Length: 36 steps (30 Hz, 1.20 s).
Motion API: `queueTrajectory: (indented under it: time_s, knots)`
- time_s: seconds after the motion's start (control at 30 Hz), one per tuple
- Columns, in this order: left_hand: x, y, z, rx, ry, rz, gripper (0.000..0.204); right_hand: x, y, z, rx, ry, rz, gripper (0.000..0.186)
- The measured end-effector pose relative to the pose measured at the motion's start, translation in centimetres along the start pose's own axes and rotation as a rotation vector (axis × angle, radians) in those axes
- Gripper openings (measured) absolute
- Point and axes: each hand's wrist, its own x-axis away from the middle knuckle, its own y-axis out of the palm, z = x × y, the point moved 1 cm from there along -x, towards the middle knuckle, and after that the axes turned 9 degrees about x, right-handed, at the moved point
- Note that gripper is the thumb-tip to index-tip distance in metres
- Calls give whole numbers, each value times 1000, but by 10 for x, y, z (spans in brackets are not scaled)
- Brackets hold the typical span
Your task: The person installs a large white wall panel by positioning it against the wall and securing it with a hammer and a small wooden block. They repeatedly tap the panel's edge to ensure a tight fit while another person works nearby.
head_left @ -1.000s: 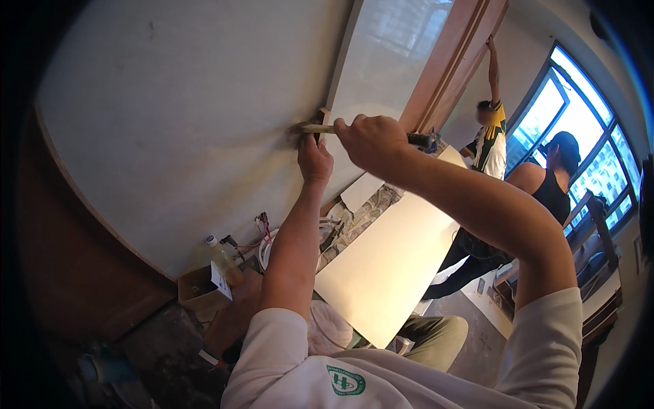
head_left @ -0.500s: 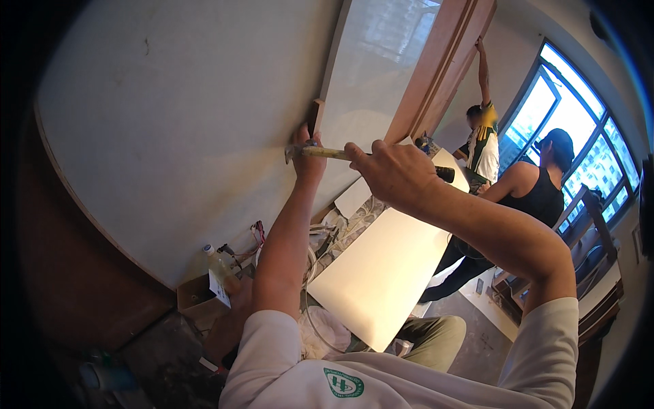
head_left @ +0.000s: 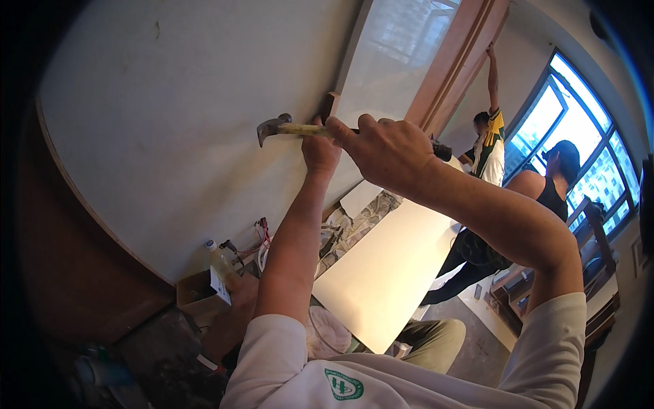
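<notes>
Starting at the left, there's a dark reddish-brown panel curving along the edge of a big pale wall surface. Low down by that, an open cardboard box sits near me with a clear bottle right by it, plus a tangle of cables just to the right. Higher up is the claw hammer, its metal head out to the left in front of the pale surface and its handle running right. The left hand is up behind the handle, fingertips next to a small brown wood block at the edge of a glossy white panel; the hammer and other hand block the view, so I can't tell how closed it is or whether it's got hold of anything. Below and right, a long cream board slants away. The right hand is wrapped snugly around the hammer handle, dark grip end poking out past the palm. Far right: brown wood trim, a co-worker in a striped top with one arm up, another in a black tank top and cap, then a bright window.
</notes>
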Motion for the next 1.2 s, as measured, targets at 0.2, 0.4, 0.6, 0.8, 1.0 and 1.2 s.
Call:
queueTrajectory:
  time_s: [0.2, 0.4, 0.6, 0.8, 1.0, 1.2]
  knots:
    - [1, -2, 8, 72, 77, 194, 35, -27, 8, 7, 119, 108, -139, 45]
    - [2, -7, 9, 118, 47, 172, 34, -15, 0, 1, 33, 6, -109, 31]
    - [4, -10, 40, 96, -133, 17, 34, -9, 1, -4, 18, 45, -77, 37]
    - [3, 1, 16, 85, 83, 180, 37, -8, 19, 13, 62, 91, -114, 32]
    - [4, -6, 2, 70, -46, 74, 39, 52, -20, 0, -151, 131, -105, 32]
    - [-10, -6, 20, 88, 78, 197, 39, 85, -29, 15, -193, 191, -172, 33]
